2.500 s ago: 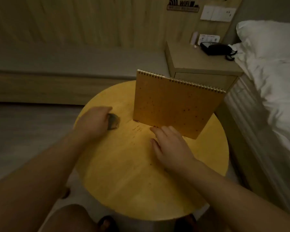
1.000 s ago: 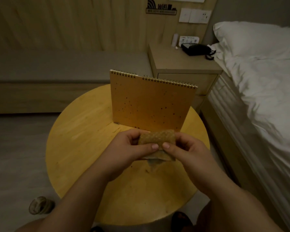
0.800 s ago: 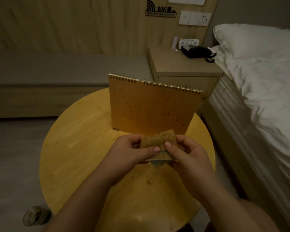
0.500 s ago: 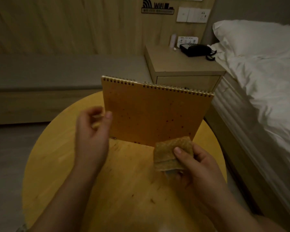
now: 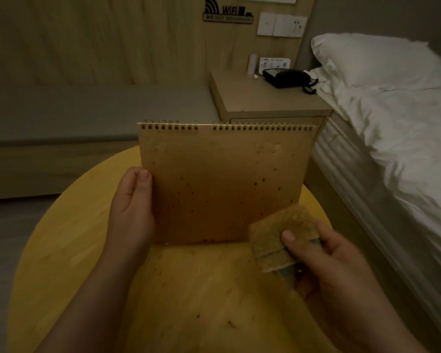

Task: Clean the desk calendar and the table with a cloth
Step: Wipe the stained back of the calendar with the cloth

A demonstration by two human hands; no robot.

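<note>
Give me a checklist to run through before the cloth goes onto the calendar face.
1. Calendar steadied: ok. The left hand grips the left edge of the desk calendar, thumb on its face.
2. Cloth in hand: ok. The right hand pinches the folded cloth under the thumb.
3. Cloth touching the calendar: cannot tell. It overlaps the lower right corner in this view.
4. Dirt located: ok. Dark specks dot the calendar face, mostly lower and to the right.
5. Table still to do: not ok. Specks lie on the round table in front of the calendar.
6. Calendar's bottom edge resting on the table: cannot tell.
</note>
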